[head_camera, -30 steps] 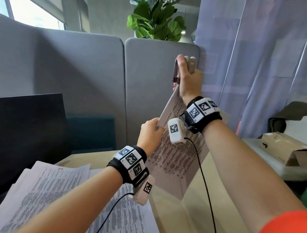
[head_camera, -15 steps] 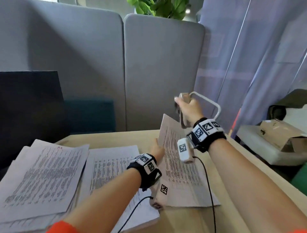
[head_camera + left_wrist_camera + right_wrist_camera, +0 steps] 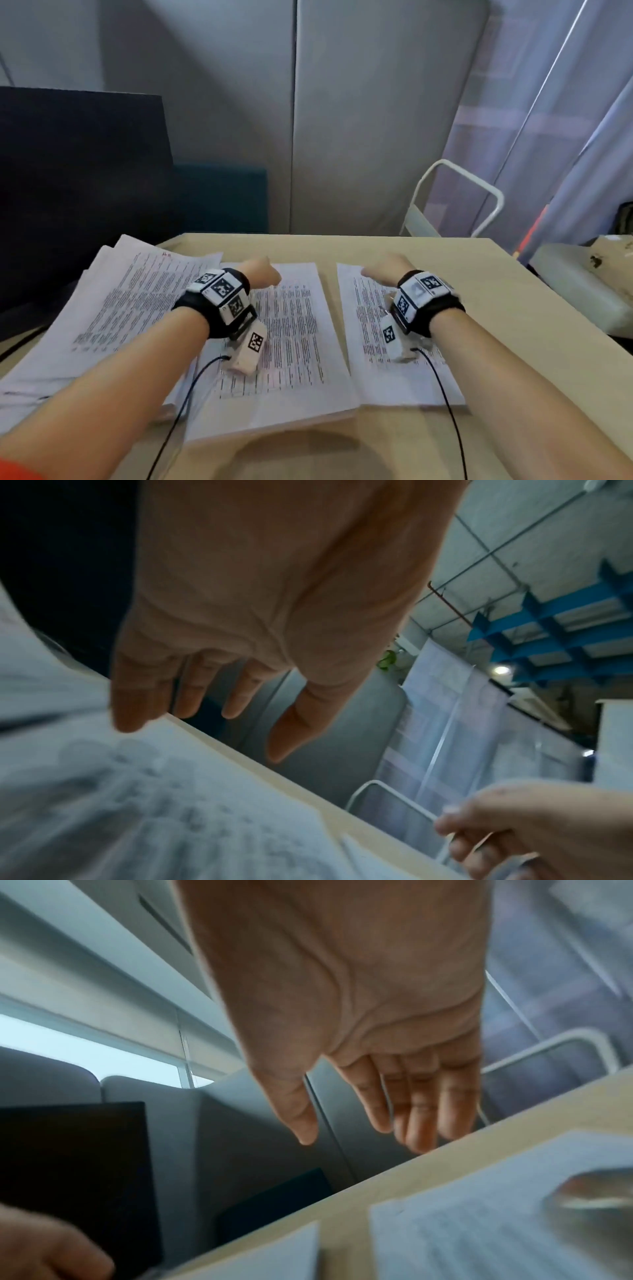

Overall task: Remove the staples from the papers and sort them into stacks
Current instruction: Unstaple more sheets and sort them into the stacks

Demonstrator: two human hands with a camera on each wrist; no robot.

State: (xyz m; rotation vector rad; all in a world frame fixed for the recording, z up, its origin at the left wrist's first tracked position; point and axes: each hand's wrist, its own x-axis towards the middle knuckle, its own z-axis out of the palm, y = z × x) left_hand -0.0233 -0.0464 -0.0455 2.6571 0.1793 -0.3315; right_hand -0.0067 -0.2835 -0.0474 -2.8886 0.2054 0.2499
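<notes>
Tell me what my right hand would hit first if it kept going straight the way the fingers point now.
Probably the grey partition panel behind the desk. The right hand is open above the right paper stack, fingers aimed past the desk's far edge. Nothing shows between, though depth is unclear.

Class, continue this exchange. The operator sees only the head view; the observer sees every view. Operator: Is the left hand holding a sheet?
Observer: No. The left wrist view shows the left hand empty, fingers straight.
Operator: And the right hand?
Observer: Its wrist view shows it empty too, fingers relaxed.
Operator: Anything lying on the right paper?
Observer: A blurred grey thing lies on it; I cannot tell what.
</notes>
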